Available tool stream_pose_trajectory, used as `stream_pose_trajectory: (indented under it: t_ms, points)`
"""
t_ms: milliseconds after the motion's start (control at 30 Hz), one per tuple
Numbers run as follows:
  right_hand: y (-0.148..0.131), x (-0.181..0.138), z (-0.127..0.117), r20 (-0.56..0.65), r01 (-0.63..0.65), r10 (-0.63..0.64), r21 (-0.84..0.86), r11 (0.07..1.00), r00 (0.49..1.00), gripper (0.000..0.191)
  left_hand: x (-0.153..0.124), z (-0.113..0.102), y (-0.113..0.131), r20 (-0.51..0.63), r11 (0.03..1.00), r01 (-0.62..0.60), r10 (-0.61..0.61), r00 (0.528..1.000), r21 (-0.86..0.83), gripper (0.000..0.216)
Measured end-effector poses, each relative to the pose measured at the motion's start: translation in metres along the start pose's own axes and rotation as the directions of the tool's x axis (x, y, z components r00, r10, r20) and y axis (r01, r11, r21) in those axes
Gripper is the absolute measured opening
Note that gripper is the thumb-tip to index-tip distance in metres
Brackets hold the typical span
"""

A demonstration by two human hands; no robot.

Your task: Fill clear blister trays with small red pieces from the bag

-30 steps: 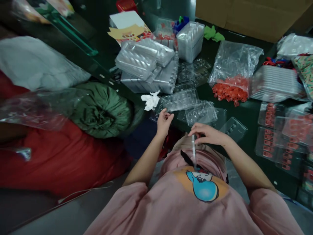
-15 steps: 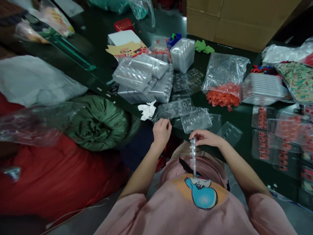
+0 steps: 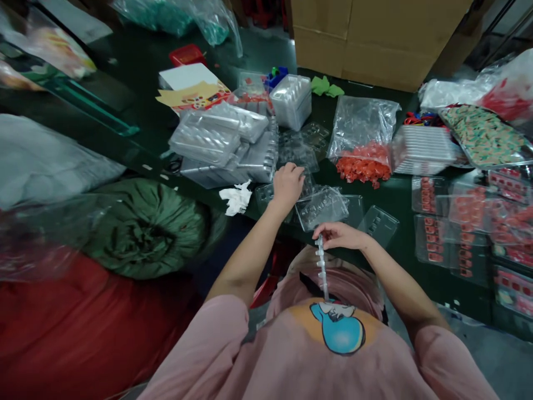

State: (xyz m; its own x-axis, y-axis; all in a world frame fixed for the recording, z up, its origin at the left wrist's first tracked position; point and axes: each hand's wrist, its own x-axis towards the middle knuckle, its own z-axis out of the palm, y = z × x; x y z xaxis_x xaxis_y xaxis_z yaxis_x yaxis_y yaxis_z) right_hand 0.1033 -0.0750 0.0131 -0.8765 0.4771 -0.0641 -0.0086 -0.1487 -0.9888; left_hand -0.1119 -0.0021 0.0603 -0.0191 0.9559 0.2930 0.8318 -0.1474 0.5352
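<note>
Pinching the upper end of a clear moulded tray (image 3: 322, 266), my right grip (image 3: 342, 236) has thumb and fingers together on it, and the tray hangs edge-on below the fingertips, its bumpy side facing left. I judge it very light, thin and springy, slick on its flat faces and easy to crease, so the rim is where I would take hold, gently, sparing the raised pockets. My left grip (image 3: 287, 186), fingers curled, is over the near bench, just beyond and left of the right one; I can't tell whether it is clamped on anything. Loose clear trays (image 3: 322, 208) overlap between the two grips.

Beyond the left grip, to its left, nested tray packs (image 3: 208, 136) are piled. Past the right grip, a clear bag (image 3: 364, 119) has a heap of red-orange pieces (image 3: 362, 164) at its near end; whether all are inside, I can't make out. Well to the right grip's right, flat clear trays (image 3: 421, 244) bear rows of red pieces (image 3: 433, 239), and farther out a bag-like container holds green and orange pieces (image 3: 485, 133).
</note>
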Motion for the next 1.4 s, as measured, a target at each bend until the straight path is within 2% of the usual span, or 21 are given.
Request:
stream_pose_trajectory:
  t_ms: [67,100,133,167,200,233,300,367,433,833,1133,1400]
  points:
    - [-0.001,-0.007,0.002,-0.032,0.018,-0.018,0.0,1.0,0.999,0.04,-0.038,-0.016,0.015,-0.01,0.964,0.061,-0.066,0.998,-0.258,0.012]
    - [-0.001,-0.01,0.003,-0.051,0.032,-0.032,0.0,0.999,0.998,0.04,-0.062,-0.023,0.023,0.057,0.909,0.137,-0.124,0.991,-0.393,0.019]
    - [-0.002,-0.014,0.004,-0.07,0.048,-0.048,0.0,0.999,0.996,0.041,-0.087,-0.028,0.031,0.189,0.826,0.228,-0.149,0.97,-0.515,0.026]
    - [-0.002,-0.016,0.006,-0.089,0.062,-0.062,-0.001,0.998,0.994,0.041,-0.11,-0.032,0.037,0.349,0.721,0.34,-0.144,0.926,-0.604,0.032]
    - [-0.002,-0.019,0.007,-0.104,0.072,-0.072,-0.004,0.997,0.992,0.041,-0.13,-0.034,0.043,0.504,0.607,0.471,-0.131,0.854,-0.64,0.033]
    - [-0.002,-0.02,0.009,-0.113,0.076,-0.077,-0.009,0.997,0.991,0.041,-0.147,-0.033,0.046,0.601,0.501,0.578,-0.136,0.788,-0.644,0.034]
    - [-0.003,-0.019,0.013,-0.111,0.078,-0.079,-0.019,0.997,0.991,0.041,-0.168,-0.028,0.048,0.717,0.313,0.721,-0.15,0.681,-0.619,0.034]
    - [-0.003,-0.017,0.017,-0.103,0.086,-0.087,-0.019,0.996,0.991,0.043,-0.175,-0.022,0.045,0.756,0.188,0.774,-0.168,0.632,-0.605,0.033]
    - [-0.003,-0.014,0.021,-0.111,0.109,-0.109,-0.009,0.994,0.988,0.043,-0.173,-0.018,0.041,0.772,0.117,0.791,-0.175,0.612,-0.6,0.032]
    - [0.002,-0.017,0.029,-0.178,0.102,-0.092,0.05,0.994,0.98,0.044,-0.17,-0.01,0.035,0.861,-0.093,0.856,-0.07,0.505,-0.509,0.034]
    - [0.017,-0.015,0.028,-0.167,0.17,-0.155,0.081,0.982,0.974,0.045,-0.17,-0.009,0.034,0.867,-0.115,0.859,-0.064,0.494,-0.498,0.035]
    - [0.019,-0.015,0.028,-0.149,0.159,-0.144,0.091,0.983,0.978,0.046,-0.17,-0.008,0.034,0.872,-0.168,0.857,-0.048,0.486,-0.487,0.035]
